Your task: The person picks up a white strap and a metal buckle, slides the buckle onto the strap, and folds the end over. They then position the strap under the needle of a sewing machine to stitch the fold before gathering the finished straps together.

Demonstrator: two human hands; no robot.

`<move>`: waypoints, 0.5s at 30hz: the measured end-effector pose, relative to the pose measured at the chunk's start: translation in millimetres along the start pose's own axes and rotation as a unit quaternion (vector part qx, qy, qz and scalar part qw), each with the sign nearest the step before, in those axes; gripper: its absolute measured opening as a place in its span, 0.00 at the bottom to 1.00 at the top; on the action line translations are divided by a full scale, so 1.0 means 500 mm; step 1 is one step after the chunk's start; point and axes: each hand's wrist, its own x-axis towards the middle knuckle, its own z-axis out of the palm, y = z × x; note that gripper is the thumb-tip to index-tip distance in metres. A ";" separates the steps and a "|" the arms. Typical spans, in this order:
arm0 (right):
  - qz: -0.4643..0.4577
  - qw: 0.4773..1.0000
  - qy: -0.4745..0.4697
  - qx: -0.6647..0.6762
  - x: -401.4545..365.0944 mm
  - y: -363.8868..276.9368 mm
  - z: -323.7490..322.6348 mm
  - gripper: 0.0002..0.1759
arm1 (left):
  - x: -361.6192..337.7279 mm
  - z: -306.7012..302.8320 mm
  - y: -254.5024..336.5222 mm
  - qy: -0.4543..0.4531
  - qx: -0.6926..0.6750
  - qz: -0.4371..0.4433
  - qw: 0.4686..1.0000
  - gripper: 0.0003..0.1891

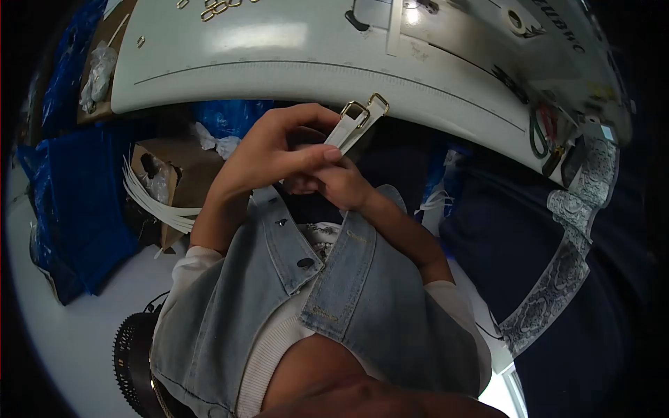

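The left hand (279, 150) and right hand (338, 184) are pinching gold-buckled white straps (346, 129) at frame centre, while a cardboard box (185, 171) at left is holding white strips (157, 205).

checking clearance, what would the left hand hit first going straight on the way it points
Left hand pinches white straps with gold metal buckles; beyond them, probably the white table's curved edge, depth unclear.

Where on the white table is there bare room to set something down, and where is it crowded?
Bare: the white table in its middle band, between the gold rings far left and the fittings on the right, down to its near edge. Crowded: the right end around the green-handled scissors. Left hand and right hand hold the white straps just below that edge.
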 end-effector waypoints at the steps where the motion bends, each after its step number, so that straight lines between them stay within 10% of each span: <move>1: -0.005 1.000 0.010 0.002 -0.009 0.003 -0.011 0.12 | 0.009 0.010 0.002 -0.011 -0.004 -0.001 1.000 0.15; 4: -0.034 0.998 0.052 -0.013 -0.035 0.003 -0.035 0.07 | 0.026 0.037 0.001 -0.057 -0.044 -0.128 0.989 0.12; 9: -0.150 0.831 0.064 -0.532 -0.097 -0.102 -0.046 0.19 | 0.031 0.051 -0.021 0.033 -0.102 -0.016 0.994 0.07; 15: -0.247 0.902 0.206 -0.289 -0.136 -0.156 -0.034 0.17 | 0.016 0.054 -0.010 0.020 -0.118 -0.058 0.991 0.09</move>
